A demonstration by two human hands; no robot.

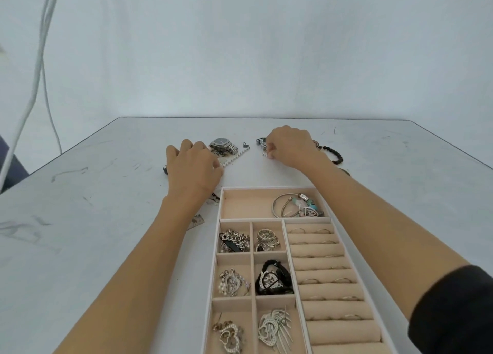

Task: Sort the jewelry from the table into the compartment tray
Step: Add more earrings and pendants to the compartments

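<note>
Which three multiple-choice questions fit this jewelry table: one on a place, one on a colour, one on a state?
1. Where does the watch lie, seen from the tray? A on the table beyond it; B inside it; C on a wrist.
2. What colour is the bead bracelet on the table? A red; B black; C yellow.
3. The right hand is: A spread flat; B inside the tray; C curled, pinching a small silver piece.
1 A: it lies past the tray's far edge. 2 B: its beads are black. 3 C: its fingertips bend onto the piece.

bright even diffuse light, faint soft shadows, slight softness, wide-angle bending at edges
</note>
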